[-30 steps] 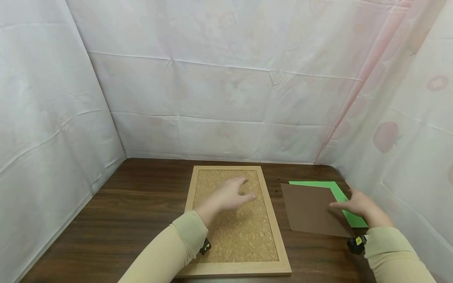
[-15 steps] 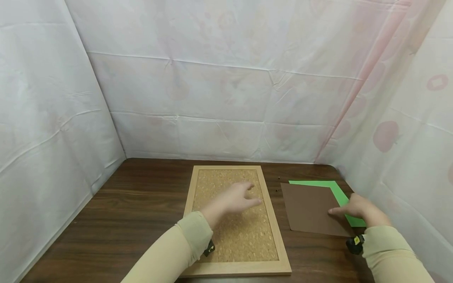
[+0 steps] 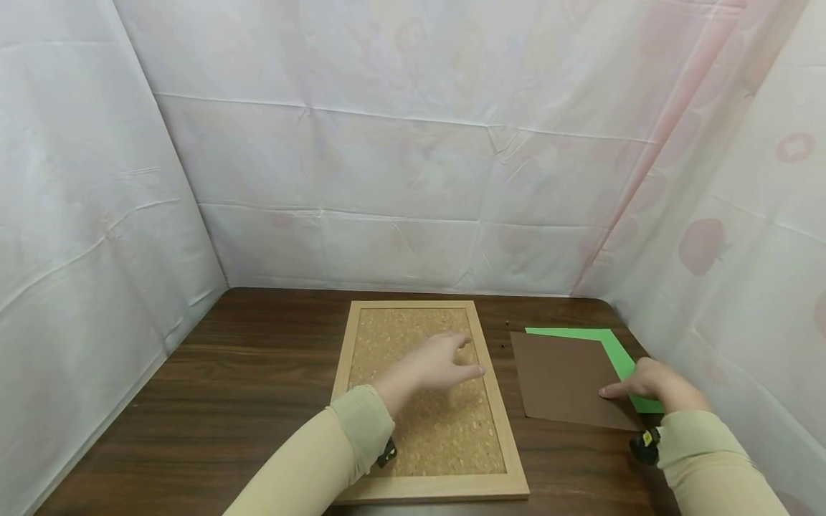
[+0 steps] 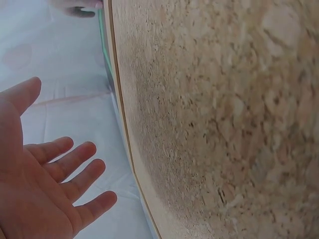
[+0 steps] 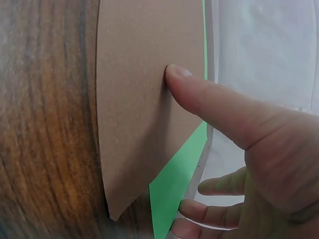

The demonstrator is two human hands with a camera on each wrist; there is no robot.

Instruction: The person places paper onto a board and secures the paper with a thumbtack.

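A cork board (image 3: 445, 437) in a light wooden frame lies flat on the dark wooden table (image 3: 258, 373). My left hand (image 3: 439, 362) hovers over the board's upper right part, fingers spread and holding nothing; the left wrist view shows the open palm (image 4: 45, 189) beside the cork (image 4: 224, 124). To the right a brown paper sheet (image 3: 561, 376) lies on top of a green sheet (image 3: 568, 332). My right hand (image 3: 645, 383) rests at their right edge. Its thumb (image 5: 199, 94) presses on the brown sheet (image 5: 134, 114), and its other fingers hang loosely curled beside the green edge (image 5: 174, 184).
White cloth walls (image 3: 413, 179) close in the table on the left, back and right, with the right wall close to the papers. Two tiny dark specks (image 3: 502, 347) lie between board and papers. Bare table stretches left of the board.
My left hand drifted slightly right over the board. My right hand came down and its thumb settled on the brown sheet's right part.
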